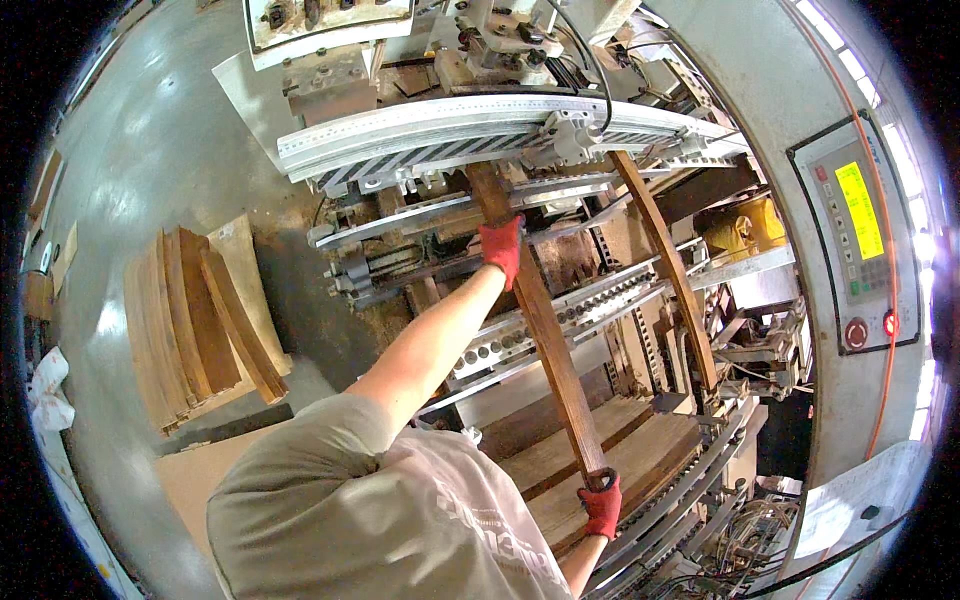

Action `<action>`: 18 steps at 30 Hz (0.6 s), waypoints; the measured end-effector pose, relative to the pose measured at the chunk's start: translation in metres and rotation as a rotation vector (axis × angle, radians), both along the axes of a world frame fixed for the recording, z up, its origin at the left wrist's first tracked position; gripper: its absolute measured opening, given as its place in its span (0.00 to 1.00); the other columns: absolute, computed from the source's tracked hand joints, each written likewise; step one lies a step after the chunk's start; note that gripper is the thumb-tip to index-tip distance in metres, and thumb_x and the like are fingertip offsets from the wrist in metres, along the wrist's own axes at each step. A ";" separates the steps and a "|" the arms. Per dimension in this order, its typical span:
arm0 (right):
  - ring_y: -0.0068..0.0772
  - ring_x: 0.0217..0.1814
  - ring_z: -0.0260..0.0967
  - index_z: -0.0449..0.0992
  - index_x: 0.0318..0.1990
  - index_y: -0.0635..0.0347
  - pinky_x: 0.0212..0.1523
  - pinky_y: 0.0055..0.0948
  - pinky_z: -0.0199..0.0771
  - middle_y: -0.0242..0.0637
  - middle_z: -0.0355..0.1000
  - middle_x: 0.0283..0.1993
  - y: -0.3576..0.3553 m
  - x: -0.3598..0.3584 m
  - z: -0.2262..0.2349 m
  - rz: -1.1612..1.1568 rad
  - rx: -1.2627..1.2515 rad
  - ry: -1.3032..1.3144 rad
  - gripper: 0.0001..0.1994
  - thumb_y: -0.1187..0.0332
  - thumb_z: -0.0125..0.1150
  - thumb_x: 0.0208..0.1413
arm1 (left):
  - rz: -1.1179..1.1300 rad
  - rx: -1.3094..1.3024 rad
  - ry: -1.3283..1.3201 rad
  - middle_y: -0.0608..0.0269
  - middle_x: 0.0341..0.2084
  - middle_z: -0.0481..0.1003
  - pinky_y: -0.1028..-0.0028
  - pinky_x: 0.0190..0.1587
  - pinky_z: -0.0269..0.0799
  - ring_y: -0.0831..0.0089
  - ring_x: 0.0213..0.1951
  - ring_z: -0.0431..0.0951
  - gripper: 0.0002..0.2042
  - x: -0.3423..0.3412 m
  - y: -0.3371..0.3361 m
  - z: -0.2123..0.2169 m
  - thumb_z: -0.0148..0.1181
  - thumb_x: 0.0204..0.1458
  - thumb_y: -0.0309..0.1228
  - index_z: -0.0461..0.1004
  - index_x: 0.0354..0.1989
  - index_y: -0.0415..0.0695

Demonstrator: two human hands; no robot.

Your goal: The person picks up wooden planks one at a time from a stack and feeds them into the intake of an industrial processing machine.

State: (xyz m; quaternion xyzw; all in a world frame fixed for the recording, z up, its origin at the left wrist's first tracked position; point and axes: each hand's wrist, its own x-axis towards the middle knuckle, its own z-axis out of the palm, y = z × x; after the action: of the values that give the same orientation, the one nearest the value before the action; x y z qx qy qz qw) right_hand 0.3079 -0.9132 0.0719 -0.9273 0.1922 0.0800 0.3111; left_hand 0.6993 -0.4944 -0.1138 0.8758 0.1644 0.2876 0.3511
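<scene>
A long, narrow brown wooden board (553, 360) lies lengthwise before me, slanting across the metal rails of a machine. Its far end reaches under a pale metal beam (430, 122) with a scale along it. My left hand (502, 252), in a red glove, is closed around the board toward its far part. At the near end, my right hand (601, 505), also in a red glove with dark fingers, grips the board with its fingers curled over. Parts of both hands' fingers are hidden. To the right, a second wooden strip (668, 255) rests across the rails, apart from my hands.
Wider wooden boards (655, 445) lie below the near end. On the left, a stack of boards (190, 320) sits low near the floor. A control panel (855, 230) with a yellow display is at the right, crossed by an orange cable (884, 380). Chains and rails surround the work.
</scene>
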 end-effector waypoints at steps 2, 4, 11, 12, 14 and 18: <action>0.41 0.36 0.75 0.70 0.42 0.55 0.40 0.36 0.74 0.44 0.76 0.34 0.007 0.003 0.012 -0.011 -0.108 0.015 0.24 0.71 0.69 0.30 | -0.024 -0.337 -0.173 0.55 0.56 0.67 0.63 0.58 0.61 0.60 0.54 0.68 0.25 0.011 0.010 -0.012 0.52 0.54 0.39 0.60 0.58 0.41; 0.41 0.35 0.75 0.71 0.40 0.55 0.40 0.36 0.73 0.44 0.77 0.34 0.005 0.002 0.013 -0.051 -0.133 0.031 0.22 0.71 0.69 0.31 | -0.145 -0.587 -0.206 0.54 0.59 0.64 0.61 0.59 0.61 0.59 0.58 0.65 0.37 0.014 0.011 -0.017 0.62 0.42 0.39 0.55 0.62 0.43; 0.25 0.24 0.72 0.71 0.35 0.57 0.24 0.28 0.72 0.35 0.73 0.24 0.049 0.003 0.030 -0.131 0.037 0.010 0.18 0.80 0.65 0.32 | -0.192 -0.332 0.370 0.54 0.58 0.64 0.59 0.56 0.62 0.60 0.58 0.65 0.44 -0.001 0.008 0.040 0.70 0.36 0.44 0.53 0.61 0.42; 0.25 0.25 0.73 0.71 0.37 0.57 0.24 0.28 0.72 0.36 0.74 0.25 0.036 0.000 0.016 -0.019 -0.118 -0.089 0.19 0.79 0.67 0.33 | -0.135 -0.573 0.251 0.56 0.57 0.65 0.58 0.55 0.62 0.61 0.57 0.65 0.39 0.007 0.010 0.041 0.68 0.40 0.45 0.56 0.58 0.41; 0.25 0.25 0.73 0.71 0.38 0.57 0.24 0.29 0.73 0.37 0.75 0.25 0.015 0.002 0.002 0.017 -0.168 -0.102 0.19 0.77 0.67 0.33 | -0.035 -0.691 0.117 0.58 0.57 0.66 0.56 0.54 0.62 0.61 0.55 0.66 0.32 0.019 0.018 0.031 0.64 0.46 0.47 0.60 0.53 0.40; 0.27 0.27 0.71 0.72 0.37 0.55 0.29 0.30 0.73 0.31 0.73 0.26 0.058 0.022 0.041 -0.125 0.016 0.057 0.18 0.80 0.67 0.35 | 0.020 -0.323 0.216 0.54 0.57 0.65 0.53 0.54 0.62 0.60 0.56 0.66 0.34 0.005 0.020 0.031 0.64 0.46 0.48 0.59 0.54 0.38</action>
State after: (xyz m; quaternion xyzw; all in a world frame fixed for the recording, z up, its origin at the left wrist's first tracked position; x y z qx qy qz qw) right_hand 0.3298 -0.8555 0.1130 -0.9082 0.2581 0.0885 0.3173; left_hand 0.7045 -0.4749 -0.0825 0.8321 0.2538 0.1655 0.4645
